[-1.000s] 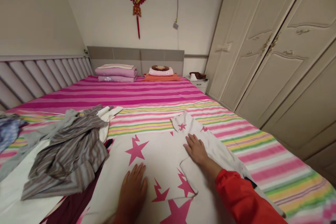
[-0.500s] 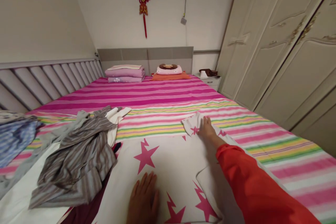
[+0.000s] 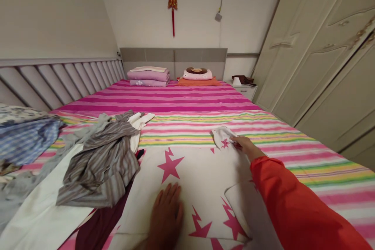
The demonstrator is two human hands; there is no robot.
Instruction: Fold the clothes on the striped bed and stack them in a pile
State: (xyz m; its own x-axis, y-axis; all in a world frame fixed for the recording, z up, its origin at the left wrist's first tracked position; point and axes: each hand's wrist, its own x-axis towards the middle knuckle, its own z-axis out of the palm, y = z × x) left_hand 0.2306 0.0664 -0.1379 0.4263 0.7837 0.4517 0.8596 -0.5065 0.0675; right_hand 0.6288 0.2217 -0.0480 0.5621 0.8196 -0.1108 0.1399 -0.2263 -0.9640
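Observation:
A white shirt (image 3: 202,175) printed with pink stars lies spread on the bed in front of me. Flat on its lower middle, fingers stretched out, rests my left hand (image 3: 166,213). My right hand (image 3: 245,147) pinches the sleeve end (image 3: 224,136) at the shirt's far right corner, and that part is lifted a little and crumpled. A flap of the same cloth is folded over along the right side, partly hidden under my red-sleeved forearm. Left of the shirt lies a heap with a grey-brown striped garment (image 3: 102,164) on top.
Further left are a blue checked garment (image 3: 32,140) and other loose clothes on the striped bed sheet (image 3: 175,99). Folded purple bedding (image 3: 149,76) and a pink pillow (image 3: 197,75) sit by the headboard (image 3: 152,55). A wardrobe (image 3: 316,74) stands at the right.
My right hand has shifted from lying over the sleeve to gripping its end and raising it slightly. My left hand stays flat on the shirt. The view has turned slightly left.

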